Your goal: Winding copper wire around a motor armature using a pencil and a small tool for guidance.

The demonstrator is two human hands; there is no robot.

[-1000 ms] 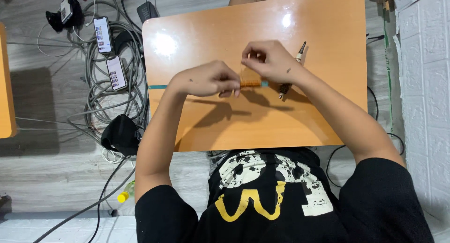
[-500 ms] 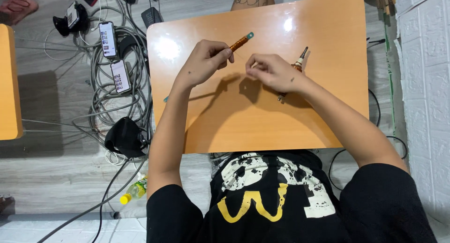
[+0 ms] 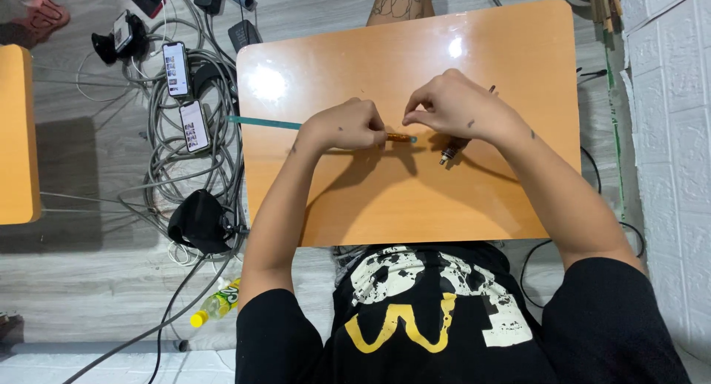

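My left hand (image 3: pixel 346 125) is closed around an orange pen barrel (image 3: pixel 400 137), held level just above the orange table (image 3: pixel 355 199). My right hand (image 3: pixel 453 104) pinches something small at the barrel's teal tip; the fingers hide what it is. A thin teal rod (image 3: pixel 265 122) sticks out to the left from under my left hand, past the table's edge. Under my right wrist lies a second dark pen-like part with a metal tip (image 3: pixel 453 148).
Left of the table a tangle of grey cables (image 3: pixel 181 177), two lit phones (image 3: pixel 185 95) and a black pouch (image 3: pixel 200 221) lie on the floor. A yellow-capped bottle (image 3: pixel 216 302) lies by my left elbow. Another orange table (image 3: pixel 15 132) stands far left. A tiled wall (image 3: pixel 666 132) is at right.
My left hand swung the orange barrel up and away half a second ago, then brought it back down level. My right hand has met its tip again.
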